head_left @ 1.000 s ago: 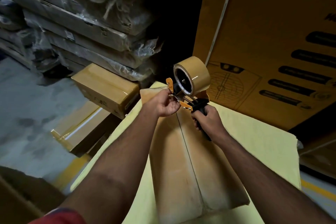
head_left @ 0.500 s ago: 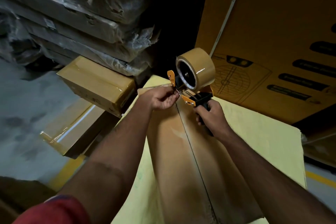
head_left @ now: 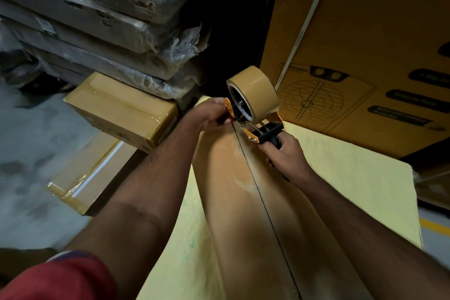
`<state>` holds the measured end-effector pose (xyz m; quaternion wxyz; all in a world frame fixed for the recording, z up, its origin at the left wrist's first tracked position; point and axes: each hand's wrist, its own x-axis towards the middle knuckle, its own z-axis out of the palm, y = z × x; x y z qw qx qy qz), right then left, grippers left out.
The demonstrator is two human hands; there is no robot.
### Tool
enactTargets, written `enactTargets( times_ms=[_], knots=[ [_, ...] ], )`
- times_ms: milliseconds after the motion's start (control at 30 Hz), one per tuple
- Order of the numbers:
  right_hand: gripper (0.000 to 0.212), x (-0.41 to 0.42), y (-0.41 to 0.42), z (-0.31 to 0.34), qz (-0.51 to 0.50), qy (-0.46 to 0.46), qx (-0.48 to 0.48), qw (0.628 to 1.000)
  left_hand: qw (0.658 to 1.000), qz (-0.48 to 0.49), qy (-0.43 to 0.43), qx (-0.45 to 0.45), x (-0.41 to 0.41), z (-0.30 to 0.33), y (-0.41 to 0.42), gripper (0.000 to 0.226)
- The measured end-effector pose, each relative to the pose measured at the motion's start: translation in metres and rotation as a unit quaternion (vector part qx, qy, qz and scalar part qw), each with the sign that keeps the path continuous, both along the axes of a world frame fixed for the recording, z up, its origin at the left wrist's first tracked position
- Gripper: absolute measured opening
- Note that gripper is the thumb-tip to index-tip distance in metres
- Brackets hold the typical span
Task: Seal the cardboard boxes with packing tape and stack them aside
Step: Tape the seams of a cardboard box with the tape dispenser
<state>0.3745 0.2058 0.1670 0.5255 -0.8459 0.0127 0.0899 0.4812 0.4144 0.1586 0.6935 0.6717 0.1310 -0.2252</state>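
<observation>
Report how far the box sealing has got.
Done: two taped boxes lie stacked aside at left. In hand: the right hand grips the tape dispenser at the far end of the box seam; the left hand pinches near its front. Left: the seam shows no tape yet; stacking follows.

Single head-worn wide-angle view, looked forward and steeply down along both forearms onto the cardboard box, close beneath the camera. Box seam ran away from the viewer; floor showed left of it.
</observation>
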Motion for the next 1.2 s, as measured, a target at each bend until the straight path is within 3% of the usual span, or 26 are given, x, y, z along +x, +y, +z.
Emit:
enactTargets(
  times_ms=[100,167,367,833,933,1200],
  knots=[
    [0.036,0.004,0.005,-0.008,-0.013,0.005,-0.017,1.0,0.995,-0.031,-0.064,0.071,0.015,-0.014,0.0,0.033],
    [0.029,0.004,0.008,-0.016,-0.027,0.013,-0.029,0.999,0.988,-0.036,-0.106,0.109,0.024,-0.026,0.001,0.034],
    [0.014,-0.028,0.0,-0.044,-0.037,0.078,-0.013,0.996,0.949,0.024,-0.209,0.235,0.059,-0.061,0.033,0.034],
    [0.012,-0.036,0.009,-0.065,-0.063,0.059,-0.024,0.996,0.919,0.016,-0.232,0.319,0.073,-0.077,0.025,0.026],
    [0.002,-0.036,0.011,-0.068,-0.066,0.062,-0.034,0.995,0.919,0.015,-0.225,0.325,0.075,-0.082,0.024,0.026],
    [0.005,-0.034,0.011,-0.074,-0.06,0.062,-0.052,0.995,0.917,0.008,-0.206,0.343,0.076,-0.09,0.023,0.024]
  ],
)
